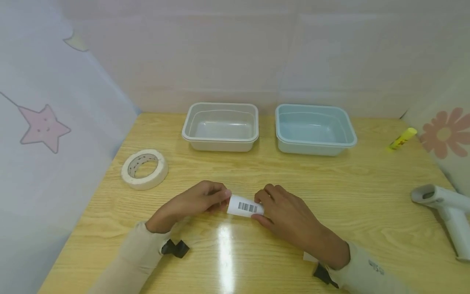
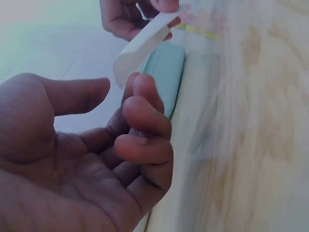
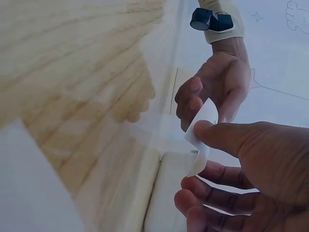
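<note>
Grip, both sides: my left hand [image 1: 198,201] and right hand [image 1: 284,214] each pinch one end of the barcode label [image 1: 245,206], holding it just above the tabletop [image 1: 330,192] near the front middle. Left fingertips [image 2: 145,104] close on the left end. Right thumb lies on top with the fingers curled beneath, as the right wrist view shows, so the strip bows slightly between the two pinches. Held by its ends this way, the printed face stays up and unobstructed, barcode readable from the head view.

Surroundings: a roll of masking tape [image 1: 145,168] lies flat to my left. Two plastic tubs stand side by side at the back, a beige tub [image 1: 220,141] and a pale blue tub [image 1: 315,143], both showing bare bottoms. A yellow glue stick [image 1: 402,139] lies at far right. A white handheld scanner [image 1: 446,212] rests on its side by the right edge, well apart from the label.
</note>
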### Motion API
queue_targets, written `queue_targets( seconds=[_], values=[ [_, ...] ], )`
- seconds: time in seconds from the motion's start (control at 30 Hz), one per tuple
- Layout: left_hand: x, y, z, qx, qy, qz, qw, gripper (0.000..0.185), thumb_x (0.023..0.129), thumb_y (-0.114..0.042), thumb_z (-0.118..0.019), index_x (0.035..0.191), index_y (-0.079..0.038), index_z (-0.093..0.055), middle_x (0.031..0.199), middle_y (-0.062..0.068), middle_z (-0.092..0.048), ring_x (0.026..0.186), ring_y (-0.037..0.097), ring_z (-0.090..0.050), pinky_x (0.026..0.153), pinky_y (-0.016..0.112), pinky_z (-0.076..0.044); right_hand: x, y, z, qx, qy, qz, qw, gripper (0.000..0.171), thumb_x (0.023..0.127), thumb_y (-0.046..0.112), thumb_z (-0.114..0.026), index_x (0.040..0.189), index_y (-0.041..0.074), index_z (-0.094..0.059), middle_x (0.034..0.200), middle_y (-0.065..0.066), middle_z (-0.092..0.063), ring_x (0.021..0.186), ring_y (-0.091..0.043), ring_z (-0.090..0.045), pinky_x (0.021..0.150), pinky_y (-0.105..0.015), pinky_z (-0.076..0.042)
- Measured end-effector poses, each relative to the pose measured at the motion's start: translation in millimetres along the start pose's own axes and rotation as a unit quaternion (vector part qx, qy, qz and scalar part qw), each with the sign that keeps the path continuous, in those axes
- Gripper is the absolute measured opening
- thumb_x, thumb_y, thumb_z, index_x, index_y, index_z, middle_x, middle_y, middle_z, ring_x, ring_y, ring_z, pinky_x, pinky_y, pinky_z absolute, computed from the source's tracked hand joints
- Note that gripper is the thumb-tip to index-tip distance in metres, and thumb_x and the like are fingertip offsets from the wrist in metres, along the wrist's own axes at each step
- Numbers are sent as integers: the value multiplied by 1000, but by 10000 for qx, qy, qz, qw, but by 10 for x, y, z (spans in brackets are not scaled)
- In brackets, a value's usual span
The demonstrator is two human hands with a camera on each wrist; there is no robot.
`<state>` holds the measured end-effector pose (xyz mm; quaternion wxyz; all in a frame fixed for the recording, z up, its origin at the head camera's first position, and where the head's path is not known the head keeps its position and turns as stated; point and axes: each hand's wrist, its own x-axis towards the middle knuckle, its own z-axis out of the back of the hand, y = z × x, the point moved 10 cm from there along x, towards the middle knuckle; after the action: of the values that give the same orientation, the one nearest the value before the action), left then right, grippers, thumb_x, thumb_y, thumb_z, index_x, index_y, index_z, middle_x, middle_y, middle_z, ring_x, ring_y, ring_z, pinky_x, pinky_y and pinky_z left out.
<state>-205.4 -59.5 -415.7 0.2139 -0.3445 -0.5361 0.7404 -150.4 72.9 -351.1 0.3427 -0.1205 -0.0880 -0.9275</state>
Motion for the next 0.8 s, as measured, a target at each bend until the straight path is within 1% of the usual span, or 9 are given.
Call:
queue_targets(
  seconds=[0.17, 0.27, 0.4, 0.57, 0.8],
  values=[
    [24, -5, -5, -376, -179, -123, 9991, 34, 97, -33, -47, 95, -1, -56, 73, 13, -47, 59, 20, -39, 51, 26, -32, 39, 14, 12, -66, 22, 48, 10000, 36, 86, 44, -63, 103, 13, -55, 93, 1, -54, 76, -14, -48, 64, -28, -42],
    [27, -34, 5, -654, -261, -314, 9970, 33, 98, -31, -46, 94, 1, -53, 73, 15, -48, 59, 22, -40, 51, 28, -32, 66, 19, 31, -75, -45, 98, 9999, 36, 86, 41, -64, 104, 12, -55, 93, 0, -55, 75, -16, -49, 64, -29, -43],
    [22, -78, 21, -1055, -346, -526, 9924, 30, 99, -28, -45, 95, 2, -50, 73, 16, -46, 58, 21, -41, 50, 29, -32, 108, 7, 73, 32, -155, 87, 9998, 37, 85, 37, -66, 106, 10, -54, 94, -1, -55, 77, -16, -50, 66, -30, -44],
    [18, -106, 27, -1490, -450, -574, 9861, 28, 98, -26, -46, 96, 2, -48, 75, 14, -45, 60, 20, -41, 54, 28, -37, 144, -13, 99, 88, -200, 77, 9997, 38, 86, 36, -66, 109, 9, -52, 95, -1, -53, 78, -15, -49, 66, -29, -45],
    [21, -141, 32, -2054, -519, -647, 9752, 25, 96, -23, -50, 95, 2, -49, 73, 13, -45, 58, 20, -40, 55, 27, -37, 177, -23, 98, 2, -244, 111, 9996, 37, 87, 36, -64, 110, 10, -50, 96, -1, -51, 80, -16, -48, 66, -29, -44]
  ],
)
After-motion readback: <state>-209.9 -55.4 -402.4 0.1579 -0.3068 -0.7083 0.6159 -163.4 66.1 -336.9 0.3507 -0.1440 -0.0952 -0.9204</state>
